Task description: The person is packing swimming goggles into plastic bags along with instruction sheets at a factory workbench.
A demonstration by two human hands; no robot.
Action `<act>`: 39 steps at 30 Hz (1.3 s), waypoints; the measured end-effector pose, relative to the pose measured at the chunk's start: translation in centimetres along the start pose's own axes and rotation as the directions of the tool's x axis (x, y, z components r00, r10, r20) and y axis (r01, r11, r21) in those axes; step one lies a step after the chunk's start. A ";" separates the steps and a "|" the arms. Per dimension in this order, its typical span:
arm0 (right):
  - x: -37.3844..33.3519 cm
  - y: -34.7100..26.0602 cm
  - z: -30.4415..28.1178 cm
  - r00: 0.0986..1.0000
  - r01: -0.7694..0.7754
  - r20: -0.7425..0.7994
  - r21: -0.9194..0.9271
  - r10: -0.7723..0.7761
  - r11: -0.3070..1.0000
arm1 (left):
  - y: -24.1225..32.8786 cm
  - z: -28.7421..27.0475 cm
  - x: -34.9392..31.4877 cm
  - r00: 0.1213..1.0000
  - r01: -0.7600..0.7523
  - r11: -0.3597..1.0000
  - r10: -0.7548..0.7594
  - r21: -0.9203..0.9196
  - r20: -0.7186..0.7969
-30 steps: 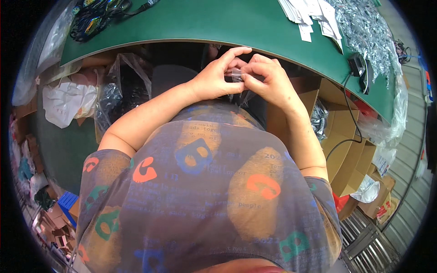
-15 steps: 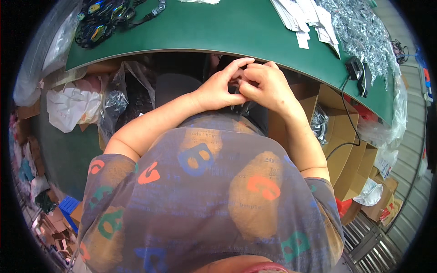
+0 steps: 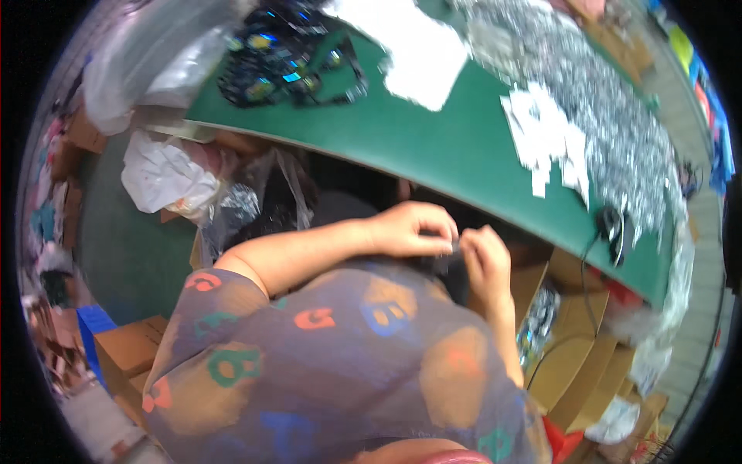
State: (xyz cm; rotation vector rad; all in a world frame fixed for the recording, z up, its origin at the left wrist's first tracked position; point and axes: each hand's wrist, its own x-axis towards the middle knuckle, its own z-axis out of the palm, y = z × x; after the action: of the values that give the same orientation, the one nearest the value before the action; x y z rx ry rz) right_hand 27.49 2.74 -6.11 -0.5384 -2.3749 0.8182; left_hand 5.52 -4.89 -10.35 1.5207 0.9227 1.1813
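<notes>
In front of my body, just below the near edge of the green table (image 3: 417, 147), my two hands meet almost fingertip to fingertip. The thumb and fingers of my left hand (image 3: 412, 230) close in a pinch. My right hand (image 3: 487, 259), its fingers bent and pressed together, is close beside them. Whatever they pinch is small, blurred and mostly hidden. A dark, partly shiny patch shows just under the fingertips, and I cannot tell what it is.
Dark cords with shiny pieces (image 3: 270, 66) lie at the table's far left. White papers (image 3: 425, 58), white slips (image 3: 545, 135) and a heap of clear plastic packets (image 3: 587, 93) cover other parts. A black corded device (image 3: 610, 224) sits at right, above cardboard boxes (image 3: 572, 348). A white bag (image 3: 166, 174) is at left.
The view has turned, so the table edge now slants down to the right. My hands, previously overlapping, have drawn slightly apart, with the fingertips still close together.
</notes>
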 end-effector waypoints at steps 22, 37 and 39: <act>-15.8 -2.9 -21.7 0.654 -0.748 -0.099 0.067 0.750 0.661 | 8.9 -7.8 1.3 0.823 -0.314 0.508 0.567 0.802 -0.037; 5.3 -3.2 -4.6 0.984 0.072 0.165 -0.056 -0.062 0.996 | 9.9 -27.5 3.7 0.637 0.664 -0.221 -0.333 0.715 -0.695; 7.6 -3.8 -3.9 0.963 0.104 0.245 0.027 -0.108 0.994 | 9.0 -27.4 4.5 0.637 0.673 -0.171 -0.361 0.719 -0.681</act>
State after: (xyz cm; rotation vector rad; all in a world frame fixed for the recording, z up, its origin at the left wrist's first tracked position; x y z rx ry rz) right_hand 23.50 5.65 1.82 -0.3146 -2.5955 0.8970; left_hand -19.90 3.49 1.27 1.4985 2.6315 -0.1824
